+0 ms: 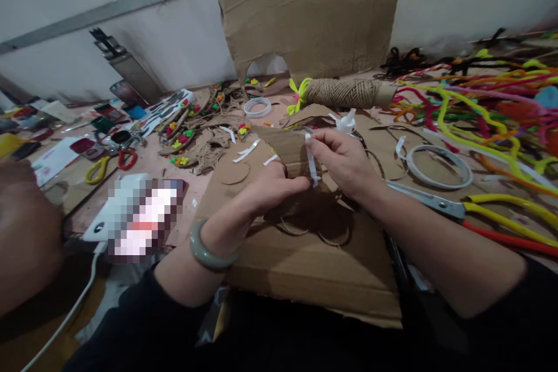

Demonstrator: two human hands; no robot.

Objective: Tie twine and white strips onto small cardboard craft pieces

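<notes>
My left hand (268,189) grips a small brown cardboard piece (291,151), its thumb lying along the near edge and its other fingers mostly hidden. A strip of white tape (311,164) runs across the right part of that piece. My right hand (342,157) pinches the far end of the tape strip between thumb and fingertips. Beneath both hands lies a larger cardboard sheet (314,270). Loops of thin twine (333,235) show below the small piece. Several short white tape strips (246,151) lie on the sheet beside my left hand.
Scissors with yellow and red handles (453,207) and a tape roll (439,167) lie right. Behind are a twine spool (344,93) and a cut cardboard sheet (305,23). Colourful pipe cleaners (479,110) spread far right. Left are a phone (146,224) and another person's blurred hand (26,232).
</notes>
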